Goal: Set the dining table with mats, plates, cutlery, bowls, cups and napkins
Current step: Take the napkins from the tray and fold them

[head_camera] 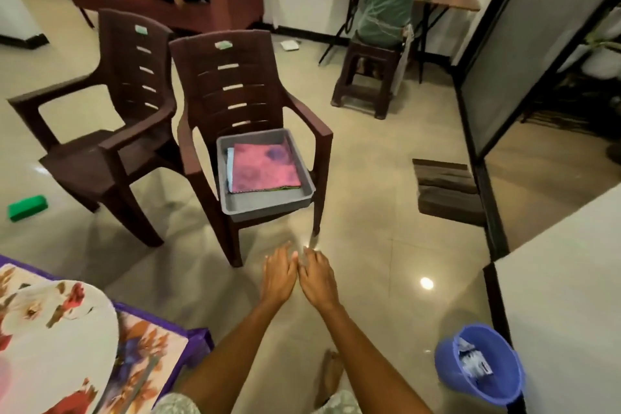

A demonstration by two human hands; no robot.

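Both arms were stretched forward over the glossy beige tiled floor [386,212], with the left hand [278,277] and the right hand [317,279] brought close together, their fingertips almost touching. Nothing could be seen held in either grip; the left fingers appeared loosely extended, while the right fingers were somewhat curled and blurred, so their exact state could not be told with certainty. Ahead of the hands, a shallow grey plastic tray [265,203] was set on the seat of a dark brown plastic armchair [235,84], and a folded pink and purple cloth napkin [263,163] was laid inside it, with a pale blue folded cloth [230,161] tucked beside it at the left. A second dark brown plastic armchair [111,131] was placed just beside the first. At the lower left, a white round plate with a red floral print [57,336] was rested on a purple-edged floral mat [151,343] on the worktop. A blue plastic bucket [480,380] was stood on the floor at the lower right, and a green block [27,208] was lying at the far left.
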